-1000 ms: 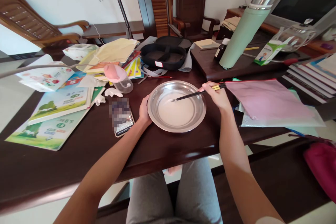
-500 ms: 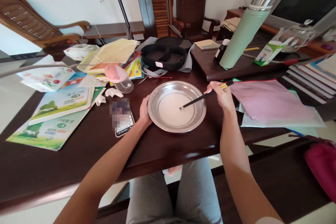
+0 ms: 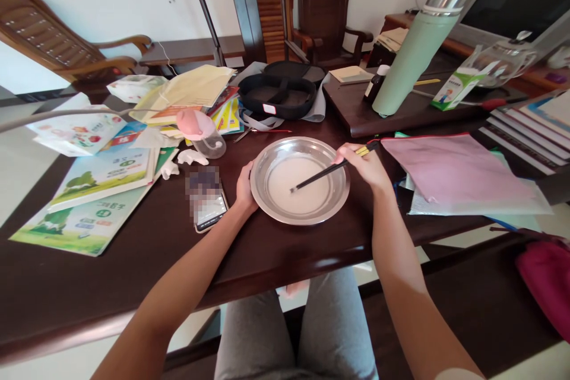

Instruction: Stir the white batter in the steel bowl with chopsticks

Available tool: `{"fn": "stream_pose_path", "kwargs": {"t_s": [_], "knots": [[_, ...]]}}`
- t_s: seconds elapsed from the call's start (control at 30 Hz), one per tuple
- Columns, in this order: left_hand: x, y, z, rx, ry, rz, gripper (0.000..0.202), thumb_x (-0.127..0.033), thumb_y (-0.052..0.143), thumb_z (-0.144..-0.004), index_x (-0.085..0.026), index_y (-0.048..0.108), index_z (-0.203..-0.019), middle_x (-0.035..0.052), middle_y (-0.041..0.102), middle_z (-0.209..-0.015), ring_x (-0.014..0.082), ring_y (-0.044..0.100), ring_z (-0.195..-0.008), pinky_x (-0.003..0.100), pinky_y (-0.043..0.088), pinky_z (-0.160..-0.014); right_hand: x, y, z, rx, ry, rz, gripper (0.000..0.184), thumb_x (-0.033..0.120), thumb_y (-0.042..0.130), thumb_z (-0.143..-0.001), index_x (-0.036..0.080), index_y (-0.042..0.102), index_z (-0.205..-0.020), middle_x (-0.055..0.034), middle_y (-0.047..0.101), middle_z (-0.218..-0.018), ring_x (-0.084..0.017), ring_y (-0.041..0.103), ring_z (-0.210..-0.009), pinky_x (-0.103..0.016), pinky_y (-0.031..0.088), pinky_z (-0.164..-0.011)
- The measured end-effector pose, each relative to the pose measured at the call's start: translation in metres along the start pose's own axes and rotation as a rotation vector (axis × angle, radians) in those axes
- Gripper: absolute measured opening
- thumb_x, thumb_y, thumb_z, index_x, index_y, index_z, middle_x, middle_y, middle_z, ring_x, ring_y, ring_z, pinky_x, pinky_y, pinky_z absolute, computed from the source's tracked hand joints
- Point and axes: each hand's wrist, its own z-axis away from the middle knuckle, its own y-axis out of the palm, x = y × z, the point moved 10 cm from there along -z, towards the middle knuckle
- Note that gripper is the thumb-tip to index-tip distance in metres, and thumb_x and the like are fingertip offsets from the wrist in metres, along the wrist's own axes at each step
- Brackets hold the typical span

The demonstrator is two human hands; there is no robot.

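Observation:
A shallow steel plate (image 3: 338, 199) holding a pale milky liquid sits on the dark wooden table (image 3: 133, 261) in front of me. My right hand (image 3: 363, 167) is closed around a pair of black chopsticks (image 3: 318, 176) with yellow tops; their tips dip into the liquid near the plate's middle. My left hand (image 3: 244, 189) grips the plate's left rim, thumb on the edge. A phone (image 3: 207, 200) lies just left of that hand.
Picture books (image 3: 95, 190) and papers cover the table's left. A pink-lidded cup (image 3: 201, 132) and a black lunch box (image 3: 278, 97) stand behind the plate. A pink folder (image 3: 454, 172) lies to the right, a green thermos (image 3: 416, 53) beyond it. Wooden chairs line the wall.
The chopstick tips have swept round in the liquid: from upper left to the right side, then back toward the middle-left. My right hand shifted slightly with them. My left hand stayed on the rim.

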Motion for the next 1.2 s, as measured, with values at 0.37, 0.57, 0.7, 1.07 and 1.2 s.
{"fn": "stream_pose_path", "kwargs": {"t_s": [0.37,0.57,0.7,1.07,1.2], "knots": [[0.0,-0.002,0.0,0.0,0.0,-0.024,0.02,-0.038,0.077,-0.074,-0.019,0.07,-0.075,0.0003,0.071,-0.073,0.0227,0.07,-0.083,0.033,0.056,-0.083,0.001,-0.006,0.001,-0.031,0.009,0.007,0.048,0.068,0.07,-0.084,0.024,0.072,-0.063,-0.0025,0.074,-0.069,-0.022,0.072,-0.074,-0.036,0.055,-0.08],[0.0,0.0,0.001,0.005,0.003,-0.022,0.02,-0.039,0.077,-0.073,-0.02,0.07,-0.077,-0.0003,0.072,-0.074,0.0237,0.071,-0.086,0.034,0.057,-0.084,0.001,-0.025,0.002,-0.205,-0.001,0.038,0.05,0.069,0.068,-0.085,0.024,0.071,-0.062,-0.0015,0.072,-0.065,-0.021,0.071,-0.072,-0.036,0.054,-0.081],[0.001,0.001,0.001,0.013,-0.007,-0.021,0.022,-0.04,0.078,-0.073,-0.02,0.069,-0.077,0.0,0.072,-0.075,0.0241,0.071,-0.087,0.035,0.057,-0.085,0.001,-0.013,0.002,-0.098,0.02,0.005,0.052,0.07,0.068,-0.083,0.024,0.069,-0.059,-0.0022,0.071,-0.064,-0.022,0.071,-0.07,-0.036,0.055,-0.077],[-0.002,0.002,0.003,-0.001,0.001,-0.014,0.023,-0.039,0.079,-0.073,-0.02,0.067,-0.074,-0.0008,0.069,-0.07,0.0243,0.071,-0.086,0.035,0.056,-0.084,0.0,-0.009,0.002,-0.076,0.016,-0.001,0.051,0.071,0.068,-0.083,0.025,0.07,-0.06,-0.0025,0.072,-0.064,-0.024,0.072,-0.071,-0.038,0.057,-0.078],[0.0,0.004,0.004,0.01,-0.027,-0.002,0.02,-0.038,0.077,-0.075,-0.02,0.067,-0.075,-0.0002,0.071,-0.072,0.0234,0.071,-0.084,0.035,0.057,-0.083,0.002,-0.003,0.0,-0.033,-0.009,0.044,0.046,0.067,0.07,-0.084,0.024,0.075,-0.068,-0.0038,0.077,-0.075,-0.023,0.073,-0.079,-0.037,0.056,-0.084]]}}
